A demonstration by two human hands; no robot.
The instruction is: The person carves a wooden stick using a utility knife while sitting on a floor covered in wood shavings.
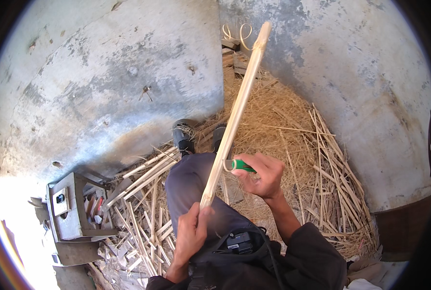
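Observation:
A long pale bamboo strip (238,108) slants away from me, up and to the right, over my thigh. My left hand (191,231) is closed round its near end. My right hand (261,175) grips a knife by its green handle (243,166). The short blade meets the right edge of the strip, and a small curled shaving shows there. Near the strip's far end is a rough, knobbly joint, with a thin curled shaving (246,37) beside it.
Shavings (283,121) heap the floor ahead. Pale strips (329,179) lie in a pile by the right wall, and more strips (143,176) lie at the left. A worn wooden box (68,212) holding small items stands at the left. Weathered walls meet in a corner ahead.

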